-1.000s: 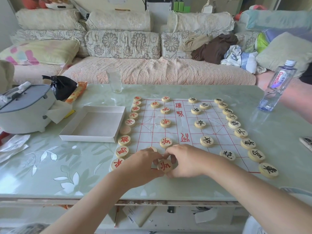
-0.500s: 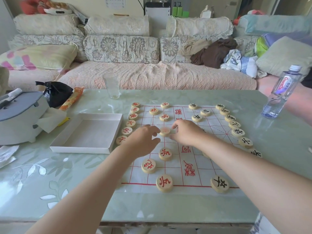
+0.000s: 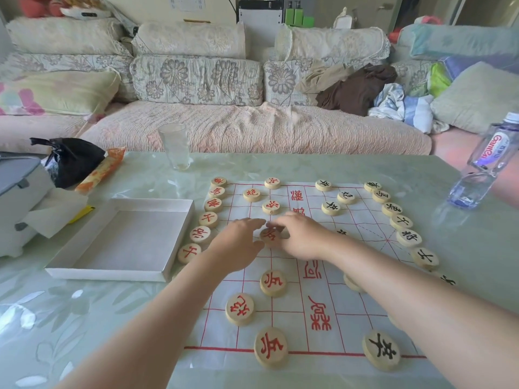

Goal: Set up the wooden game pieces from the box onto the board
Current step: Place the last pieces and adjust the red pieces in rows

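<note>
Your board [image 3: 365, 226], a thin paper sheet on the glass table [image 3: 84, 318], could slide or crease if you drag your wrists, knocking the neat rows askew. The white box [image 3: 120, 240] lies empty beside it. Both your left hand [image 3: 238, 245] and right hand [image 3: 303, 237] pinch one red-marked wooden disc [image 3: 270, 235] mid-board.

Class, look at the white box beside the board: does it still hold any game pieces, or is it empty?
Empty. The white box lies open-topped left of the board, and its whole bare white floor shows, with no wooden piece inside.
</note>
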Tool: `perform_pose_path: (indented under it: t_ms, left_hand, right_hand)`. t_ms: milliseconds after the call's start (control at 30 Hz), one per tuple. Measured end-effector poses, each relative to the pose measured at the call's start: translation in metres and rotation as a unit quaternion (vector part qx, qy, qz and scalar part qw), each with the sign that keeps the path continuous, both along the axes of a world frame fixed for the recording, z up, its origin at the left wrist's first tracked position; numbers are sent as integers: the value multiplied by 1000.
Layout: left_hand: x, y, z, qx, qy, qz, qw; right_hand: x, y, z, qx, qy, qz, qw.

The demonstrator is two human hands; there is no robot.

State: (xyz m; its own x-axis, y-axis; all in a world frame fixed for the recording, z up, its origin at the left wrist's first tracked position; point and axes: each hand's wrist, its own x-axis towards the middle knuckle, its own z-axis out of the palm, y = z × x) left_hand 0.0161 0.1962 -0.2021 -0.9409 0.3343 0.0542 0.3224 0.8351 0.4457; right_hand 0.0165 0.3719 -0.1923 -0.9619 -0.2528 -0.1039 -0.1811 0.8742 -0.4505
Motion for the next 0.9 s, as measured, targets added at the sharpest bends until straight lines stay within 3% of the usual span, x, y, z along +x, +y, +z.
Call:
perform_pose_path:
  t_ms: [433,900]
  left_hand:
    - [-1,7,-8,-12,34,-3,999]
    - [-4,4,2,-32,-25,-9,999]
  right_hand:
    - [4,-2,0,-52,28,2,998]
    - [0,8,5,-67,14,-37,997]
